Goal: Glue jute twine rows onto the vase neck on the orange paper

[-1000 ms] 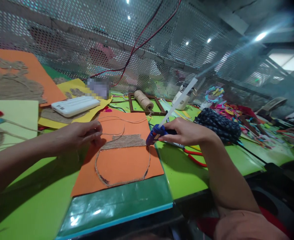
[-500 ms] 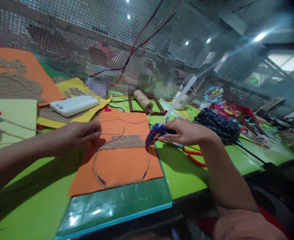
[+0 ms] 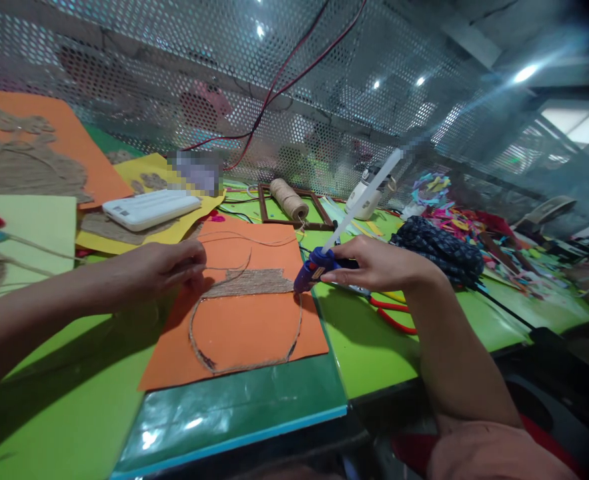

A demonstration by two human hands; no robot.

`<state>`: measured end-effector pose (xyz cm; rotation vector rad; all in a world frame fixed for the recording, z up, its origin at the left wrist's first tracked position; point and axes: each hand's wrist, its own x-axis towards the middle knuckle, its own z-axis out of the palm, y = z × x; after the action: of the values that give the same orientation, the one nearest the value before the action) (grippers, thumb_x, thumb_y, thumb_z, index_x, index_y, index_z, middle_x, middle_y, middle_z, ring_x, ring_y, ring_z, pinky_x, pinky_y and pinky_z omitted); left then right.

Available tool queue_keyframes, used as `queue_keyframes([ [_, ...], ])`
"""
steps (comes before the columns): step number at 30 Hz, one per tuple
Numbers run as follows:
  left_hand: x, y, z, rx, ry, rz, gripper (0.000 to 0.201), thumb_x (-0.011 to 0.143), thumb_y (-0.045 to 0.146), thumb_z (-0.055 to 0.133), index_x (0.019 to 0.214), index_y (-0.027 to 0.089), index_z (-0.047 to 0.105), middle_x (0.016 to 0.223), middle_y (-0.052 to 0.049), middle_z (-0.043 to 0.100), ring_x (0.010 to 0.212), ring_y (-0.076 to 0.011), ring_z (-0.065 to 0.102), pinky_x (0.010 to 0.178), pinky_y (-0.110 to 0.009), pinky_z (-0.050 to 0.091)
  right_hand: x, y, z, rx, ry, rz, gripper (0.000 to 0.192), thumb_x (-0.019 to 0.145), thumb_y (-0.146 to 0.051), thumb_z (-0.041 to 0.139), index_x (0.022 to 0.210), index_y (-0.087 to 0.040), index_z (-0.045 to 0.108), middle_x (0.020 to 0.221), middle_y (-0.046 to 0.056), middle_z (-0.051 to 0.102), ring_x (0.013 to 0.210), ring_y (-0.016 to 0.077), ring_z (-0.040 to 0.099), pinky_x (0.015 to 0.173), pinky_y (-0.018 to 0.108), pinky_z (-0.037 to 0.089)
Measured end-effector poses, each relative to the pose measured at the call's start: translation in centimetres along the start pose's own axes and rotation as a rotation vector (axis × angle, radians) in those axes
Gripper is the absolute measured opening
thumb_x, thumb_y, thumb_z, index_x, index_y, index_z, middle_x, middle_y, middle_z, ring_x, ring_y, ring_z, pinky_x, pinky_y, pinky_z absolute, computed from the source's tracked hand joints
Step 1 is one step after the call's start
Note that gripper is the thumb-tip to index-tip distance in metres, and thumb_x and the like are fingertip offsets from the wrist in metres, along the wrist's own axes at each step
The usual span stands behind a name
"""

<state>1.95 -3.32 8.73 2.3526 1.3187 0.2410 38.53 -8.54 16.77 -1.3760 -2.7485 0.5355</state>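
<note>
Blue plastic sits in the curled fingers of the right hand (image 3: pixel 374 263): a glue gun (image 3: pixel 310 270), probably light and stiff, best held by its handle, tip at the right end of a twine patch (image 3: pixel 251 283) on orange paper (image 3: pixel 249 333). The left hand (image 3: pixel 177 267) pinches a twine strand (image 3: pixel 217 268), likely limp. Beyond, a twine roll (image 3: pixel 288 200) lies on the counter (image 3: pixel 379 360).

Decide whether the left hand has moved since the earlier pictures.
No: judged against the twine strip, the left hand shows no clear shift any way, staying near the strip's left end.
</note>
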Motion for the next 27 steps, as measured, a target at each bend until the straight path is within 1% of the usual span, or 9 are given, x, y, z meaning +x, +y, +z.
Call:
queue_keyframes([
  [4, 0.09, -0.1, -0.07, 0.04, -0.03, 0.009, 0.026, 0.1, 0.043, 0.039, 0.091, 0.023, 0.054, 0.092, -0.007, 0.077, 0.079, -0.0224, 0.064, 0.074, -0.033, 0.042, -0.06, 0.03, 0.0, 0.005, 0.007, 0.007, 0.034, 0.1, -0.042, 0.063, 0.08, -0.015, 0.064, 0.069, 0.0, 0.057, 0.059, 0.0121, 0.042, 0.06, 0.029, 0.03],
  [7, 0.16, -0.21, -0.05, 0.042, -0.03, 0.013, 0.026, 0.099, 0.043, 0.038, 0.092, 0.024, 0.053, 0.092, -0.006, 0.077, 0.081, -0.0222, 0.067, 0.076, -0.032, 0.043, -0.04, 0.16, 0.07, 0.009, 0.005, 0.012, 0.036, 0.1, -0.044, 0.062, 0.08, -0.015, 0.064, 0.068, -0.001, 0.055, 0.059, 0.0122, 0.042, 0.059, 0.029, 0.03],
  [10, 0.17, -0.3, 0.0, 0.058, -0.018, 0.001, 0.024, 0.098, 0.043, 0.039, 0.092, 0.025, 0.054, 0.09, -0.004, 0.076, 0.078, -0.0216, 0.066, 0.074, -0.031, 0.042, -0.04, 0.32, 0.09, 0.014, -0.001, 0.016, 0.039, 0.101, -0.049, 0.061, 0.082, -0.015, 0.065, 0.067, -0.001, 0.055, 0.058, 0.0125, 0.042, 0.058, 0.029, 0.028],
  [13, 0.17, -0.3, 0.04, 0.067, -0.002, -0.005, 0.025, 0.097, 0.044, 0.039, 0.092, 0.025, 0.054, 0.088, -0.004, 0.075, 0.076, -0.0208, 0.065, 0.072, -0.03, 0.042, -0.04, 0.26, 0.05, 0.01, 0.001, 0.023, 0.038, 0.101, -0.048, 0.062, 0.085, -0.013, 0.068, 0.068, 0.0, 0.056, 0.059, 0.0131, 0.044, 0.059, 0.029, 0.029],
  [19, 0.28, -0.33, 0.18, 0.045, 0.011, 0.008, 0.024, 0.095, 0.043, 0.04, 0.09, 0.025, 0.055, 0.087, -0.005, 0.076, 0.075, -0.0209, 0.065, 0.072, -0.031, 0.042, 0.13, -0.18, 0.13, 0.006, -0.01, 0.039, 0.037, 0.102, -0.044, 0.062, 0.098, -0.009, 0.074, 0.073, 0.003, 0.059, 0.063, 0.0143, 0.046, 0.06, 0.029, 0.03],
  [22, 0.22, -0.31, 0.23, 0.033, 0.021, 0.003, 0.023, 0.097, 0.042, 0.041, 0.091, 0.025, 0.055, 0.088, -0.005, 0.076, 0.075, -0.0203, 0.065, 0.072, -0.031, 0.042, 0.29, -0.13, 0.28, 0.008, -0.006, 0.031, 0.038, 0.102, -0.044, 0.061, 0.1, -0.009, 0.075, 0.073, 0.002, 0.059, 0.063, 0.0141, 0.045, 0.06, 0.029, 0.03],
  [25, 0.11, -0.25, 0.19, 0.048, 0.018, 0.013, 0.022, 0.096, 0.041, 0.042, 0.09, 0.024, 0.054, 0.087, -0.005, 0.075, 0.075, -0.0199, 0.064, 0.072, -0.03, 0.042, 0.33, -0.01, 0.37, 0.022, -0.002, 0.014, 0.038, 0.103, -0.044, 0.06, 0.102, -0.009, 0.075, 0.075, 0.003, 0.062, 0.064, 0.0145, 0.047, 0.061, 0.029, 0.031],
  [27, 0.16, -0.33, 0.18, 0.054, 0.017, 0.02, 0.022, 0.096, 0.042, 0.041, 0.09, 0.025, 0.054, 0.086, -0.005, 0.076, 0.074, -0.0205, 0.064, 0.071, -0.03, 0.042, 0.26, 0.03, 0.33, 0.016, -0.001, 0.02, 0.036, 0.102, -0.043, 0.061, 0.099, -0.01, 0.074, 0.075, 0.003, 0.063, 0.064, 0.0146, 0.047, 0.061, 0.029, 0.031],
])
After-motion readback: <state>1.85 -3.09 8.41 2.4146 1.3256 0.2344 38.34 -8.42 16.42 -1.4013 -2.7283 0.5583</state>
